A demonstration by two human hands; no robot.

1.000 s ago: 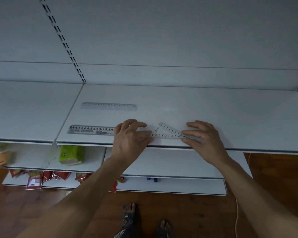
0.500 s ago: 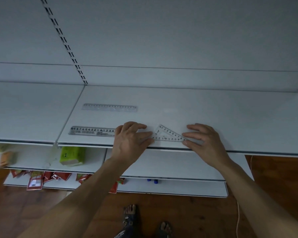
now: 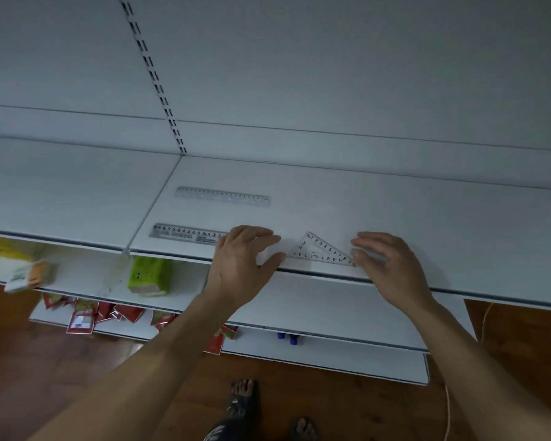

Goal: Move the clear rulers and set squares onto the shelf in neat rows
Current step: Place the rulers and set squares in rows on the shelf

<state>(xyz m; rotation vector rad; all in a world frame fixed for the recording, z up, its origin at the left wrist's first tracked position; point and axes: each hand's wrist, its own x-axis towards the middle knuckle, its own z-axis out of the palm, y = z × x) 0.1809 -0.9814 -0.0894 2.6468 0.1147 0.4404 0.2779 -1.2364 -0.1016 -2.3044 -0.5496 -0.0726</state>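
Two clear rulers lie flat on the white shelf, both parallel to its front edge. The back ruler is faint, the front ruler has dark numbers. The clear set square lies flat to the right of the front ruler, one side along the edge.

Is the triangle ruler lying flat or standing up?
Lying flat. The set square lies on the shelf near its front edge, with its printed numbers facing up.

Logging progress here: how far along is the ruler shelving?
Done: back ruler and front ruler lie flat on the shelf. In hand: the set square, right hand at its tip, left hand beside it. Left: no further stock visible; cannot tell.
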